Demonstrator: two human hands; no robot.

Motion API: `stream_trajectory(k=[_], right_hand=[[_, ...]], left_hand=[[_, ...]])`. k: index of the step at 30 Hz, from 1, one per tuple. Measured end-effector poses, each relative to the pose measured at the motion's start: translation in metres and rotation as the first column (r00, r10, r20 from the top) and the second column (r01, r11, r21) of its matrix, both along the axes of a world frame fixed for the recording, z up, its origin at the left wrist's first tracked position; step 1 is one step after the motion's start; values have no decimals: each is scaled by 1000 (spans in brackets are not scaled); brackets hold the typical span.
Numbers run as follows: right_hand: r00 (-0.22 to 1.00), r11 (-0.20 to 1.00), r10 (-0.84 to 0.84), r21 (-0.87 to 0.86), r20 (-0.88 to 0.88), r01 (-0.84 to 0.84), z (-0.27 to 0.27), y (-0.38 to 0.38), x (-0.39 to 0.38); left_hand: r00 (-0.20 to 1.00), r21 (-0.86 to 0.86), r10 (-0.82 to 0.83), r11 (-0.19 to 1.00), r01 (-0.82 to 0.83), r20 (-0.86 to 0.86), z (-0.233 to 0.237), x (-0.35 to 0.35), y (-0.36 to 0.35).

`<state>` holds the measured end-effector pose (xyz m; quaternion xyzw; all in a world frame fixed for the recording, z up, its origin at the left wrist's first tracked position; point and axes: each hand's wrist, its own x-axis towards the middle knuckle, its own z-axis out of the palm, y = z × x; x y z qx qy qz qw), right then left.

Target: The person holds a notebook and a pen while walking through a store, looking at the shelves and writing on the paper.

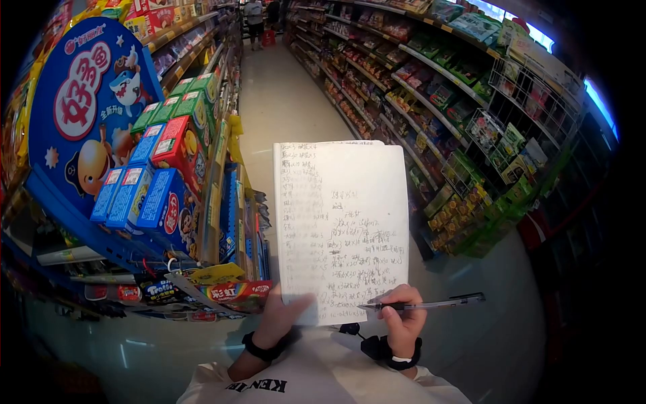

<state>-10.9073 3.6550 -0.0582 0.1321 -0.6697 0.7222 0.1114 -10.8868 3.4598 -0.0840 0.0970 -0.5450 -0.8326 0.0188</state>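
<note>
Notepaper [356, 178] is held up in front of the person, in the middle of the aisle, its near half and left edge crowded with handwriting. From where I stand, the left hand [280, 318] has its fingers clamped on the near left corner, though part of it blurs over the page. The right hand [402, 320] is at the near right corner, thumb and fingers pinched together on a pen [447, 304]; its tip points left over the bottom lines, and I can't tell if it touches. Each wrist wears something dark, and the white shirt [316, 377] carries black lettering. To the left, blue boxes [161, 198], a red box [180, 141] and green boxes [168, 108] sit beside a blue sign [87, 114] with cartoon figures. Packed shelves [441, 73] run along the right, past a wire rack [531, 101], and two people stand at the far end of the floor [269, 101]
</note>
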Motion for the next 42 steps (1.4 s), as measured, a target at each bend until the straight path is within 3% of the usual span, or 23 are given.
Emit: stream_trajectory(k=[15,30,42], right_hand=[[1000,1000,4,-22,4,-4,1,-4,-4],[999,991,-32,127,-37,36,-2,-4,-6],[984,953,12,299,-178,42,3,-4,-9]], left_hand=[[1000,6,-25,1000,25,-11,3,-4,-2],[1000,-6,-23,1000,23,-19,1,-1,-3],[999,-24,-18,1000,17,-50,8,5,-6]])
